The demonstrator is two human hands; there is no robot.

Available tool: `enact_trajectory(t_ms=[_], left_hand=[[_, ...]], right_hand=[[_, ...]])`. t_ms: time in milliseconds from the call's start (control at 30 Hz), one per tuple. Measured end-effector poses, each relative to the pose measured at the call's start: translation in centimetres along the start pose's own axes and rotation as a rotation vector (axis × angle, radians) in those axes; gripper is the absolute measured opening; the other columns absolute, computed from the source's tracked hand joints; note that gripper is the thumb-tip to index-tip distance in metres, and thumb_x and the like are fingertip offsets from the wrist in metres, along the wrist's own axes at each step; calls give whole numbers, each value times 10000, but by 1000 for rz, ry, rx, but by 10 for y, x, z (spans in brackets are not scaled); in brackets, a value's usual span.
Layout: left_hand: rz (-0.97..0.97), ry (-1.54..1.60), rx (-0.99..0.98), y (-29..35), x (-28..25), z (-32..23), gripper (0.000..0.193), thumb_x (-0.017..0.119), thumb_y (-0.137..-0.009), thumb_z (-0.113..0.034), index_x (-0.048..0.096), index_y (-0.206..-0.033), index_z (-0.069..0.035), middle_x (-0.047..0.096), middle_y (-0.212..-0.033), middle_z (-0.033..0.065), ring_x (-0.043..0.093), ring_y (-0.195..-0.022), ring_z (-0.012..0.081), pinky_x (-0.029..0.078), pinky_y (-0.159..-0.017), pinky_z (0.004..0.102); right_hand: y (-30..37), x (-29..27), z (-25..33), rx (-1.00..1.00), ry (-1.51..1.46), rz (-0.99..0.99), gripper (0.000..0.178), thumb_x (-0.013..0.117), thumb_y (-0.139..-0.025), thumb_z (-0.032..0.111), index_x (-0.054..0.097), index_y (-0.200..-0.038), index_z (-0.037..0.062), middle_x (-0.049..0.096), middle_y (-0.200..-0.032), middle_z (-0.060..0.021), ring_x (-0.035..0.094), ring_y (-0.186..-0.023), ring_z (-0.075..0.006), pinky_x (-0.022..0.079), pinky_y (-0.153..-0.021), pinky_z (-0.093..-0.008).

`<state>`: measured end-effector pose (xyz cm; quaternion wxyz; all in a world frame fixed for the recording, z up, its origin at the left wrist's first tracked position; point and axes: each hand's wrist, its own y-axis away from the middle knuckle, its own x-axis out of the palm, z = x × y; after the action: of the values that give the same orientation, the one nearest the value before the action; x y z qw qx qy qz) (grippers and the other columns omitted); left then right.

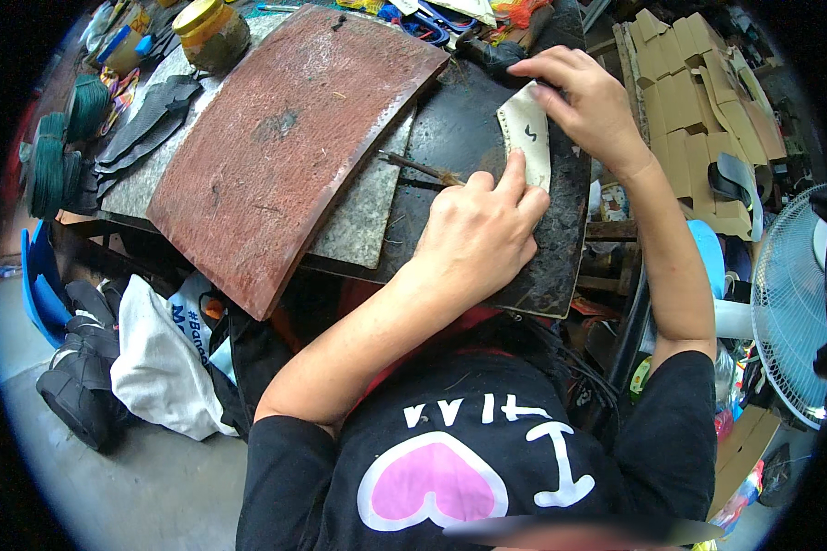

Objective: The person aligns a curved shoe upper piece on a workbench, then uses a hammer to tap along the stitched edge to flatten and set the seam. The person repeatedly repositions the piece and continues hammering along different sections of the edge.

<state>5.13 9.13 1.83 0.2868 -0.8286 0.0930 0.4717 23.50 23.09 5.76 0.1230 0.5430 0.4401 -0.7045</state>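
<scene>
A cream curved strip [526, 138], with small marks along its edges and a dark mark on its face, lies over the right part of the black work surface. The index finger of my left hand [481, 230] presses on its lower part, while the other fingers are curled under. At the strip's upper end, my right hand [590, 106] grips the tip, thumb on the face and fingers bent beyond it. A thin stick-like tool [423, 169] with a brownish, rough end reaches to my left knuckles; whether the hand holds it is hidden.
A large reddish-brown board [285, 138] rests tilted on a grey speckled slab [368, 220]. Behind are a yellow-topped jar [209, 35] and blue-handled scissors [427, 23]. Dark cut pieces [147, 119] lie left. Cardboard boxes [689, 101] and a fan [793, 303] stand right.
</scene>
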Motion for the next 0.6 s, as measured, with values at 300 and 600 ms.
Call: enact_trajectory(t_ms=[300, 600], left_hand=[[-3, 14, -11, -1, 0, -1, 375, 765, -713, -236, 621, -1038, -116, 591, -1335, 191, 665, -853, 282, 577, -697, 391], [-13, 2, -8, 0, 3, 0, 369, 747, -728, -237, 616, -1050, -114, 587, -1339, 207, 667, -854, 285, 577, -701, 392]], right_hand=[[-8, -8, 9, -101, 109, 139, 201, 705, -875, 311, 740, -998, 156, 683, -962, 8, 634, -968, -213, 564, -793, -353], [-31, -11, 14, 57, 92, 151, 170, 678, -899, 289, 712, -974, 140, 684, -895, -64, 671, -879, -279, 563, -749, -408]])
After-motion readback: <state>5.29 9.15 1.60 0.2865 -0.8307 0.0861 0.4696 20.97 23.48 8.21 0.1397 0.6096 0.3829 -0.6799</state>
